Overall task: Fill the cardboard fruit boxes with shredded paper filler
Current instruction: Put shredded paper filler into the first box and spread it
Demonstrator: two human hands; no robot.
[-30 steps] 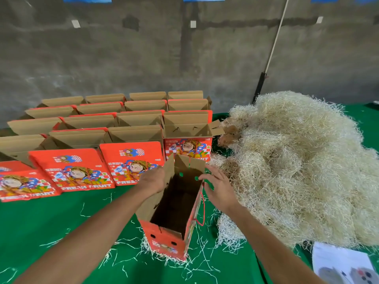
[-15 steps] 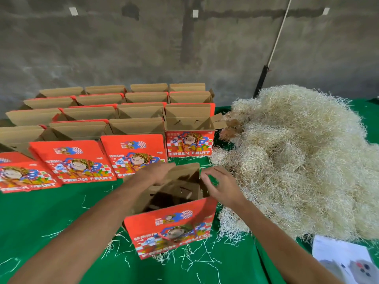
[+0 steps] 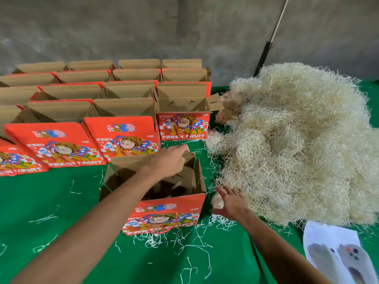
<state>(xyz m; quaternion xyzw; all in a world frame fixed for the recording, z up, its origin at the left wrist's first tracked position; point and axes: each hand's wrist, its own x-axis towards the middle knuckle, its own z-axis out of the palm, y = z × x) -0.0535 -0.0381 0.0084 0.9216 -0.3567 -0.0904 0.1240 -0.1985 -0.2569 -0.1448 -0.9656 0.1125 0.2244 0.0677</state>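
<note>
With the box [image 3: 164,210] now turned upright on the green cloth [image 3: 51,201], my left hand [image 3: 166,162] grips its far flap while my right hand [image 3: 229,203], fingers spread, reaches for the filler [image 3: 297,144] beside it, best scooped in one loose, generous handful.

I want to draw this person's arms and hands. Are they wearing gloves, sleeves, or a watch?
No. The left hand and right hand are bare, with no gloves or rings showing. Both forearms are bare too: no sleeves, watch or bracelet anywhere in view. The arms run out of the picture, so higher up cannot be told.
</note>
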